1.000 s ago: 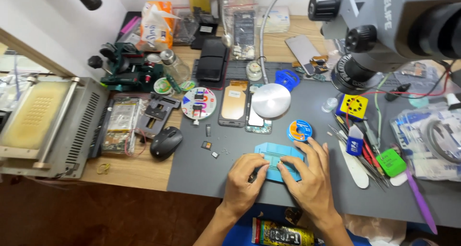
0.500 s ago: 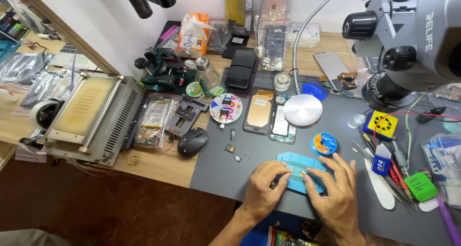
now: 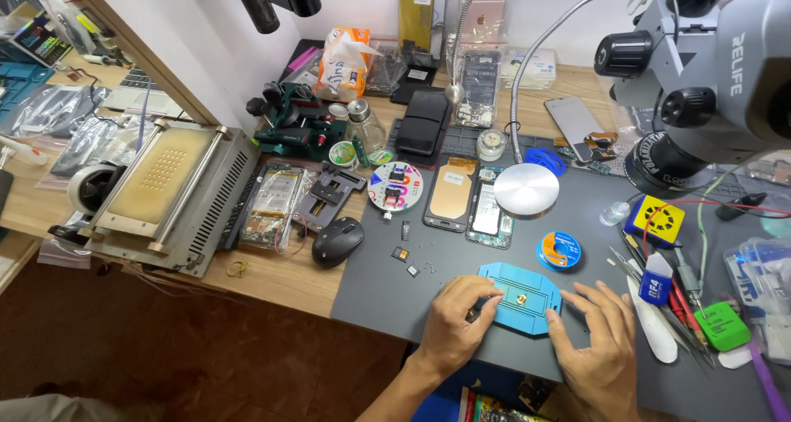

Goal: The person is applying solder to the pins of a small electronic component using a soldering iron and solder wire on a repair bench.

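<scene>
A blue flat holder plate (image 3: 521, 297) with a small brass knob at its middle lies on the dark grey work mat (image 3: 461, 261). My left hand (image 3: 458, 323) rests on the plate's left edge, fingers curled against it. My right hand (image 3: 597, 348) lies at the plate's right edge, fingers spread and touching its corner. Neither hand lifts anything. A few tiny chips (image 3: 404, 254) lie on the mat just left of the plate.
A microscope (image 3: 700, 76) overhangs at right. Opened phones (image 3: 470, 195), a round metal disc (image 3: 526, 189), a solder-wire spool (image 3: 560, 249), a black mouse (image 3: 338, 241) and tweezers and tools (image 3: 667, 290) surround the plate. A grey laminating machine (image 3: 169, 191) stands at left.
The view has swung left and down, showing more of the left bench. My hands stay on the blue plate; the right hand has slid off toward its right edge.
</scene>
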